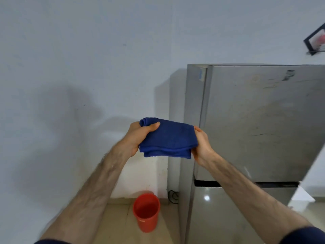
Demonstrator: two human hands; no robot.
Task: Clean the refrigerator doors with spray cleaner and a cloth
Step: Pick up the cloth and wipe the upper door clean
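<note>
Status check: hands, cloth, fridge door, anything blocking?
Left hand and right hand both grip folded blue cloth. Cloth off upper fridge door; smudges visible. Nothing blocking; red bucket on floor.

Red bucket (146,212) on floor by white wall (70,67); black cable (173,197) beside.

A home kitchen corner: a tall silver two-door refrigerator (255,129) at three o'clock, plain white wall (88,59), red plastic bucket (146,212) on beige floor tiles (116,224).

No legible text anywhere.
</note>
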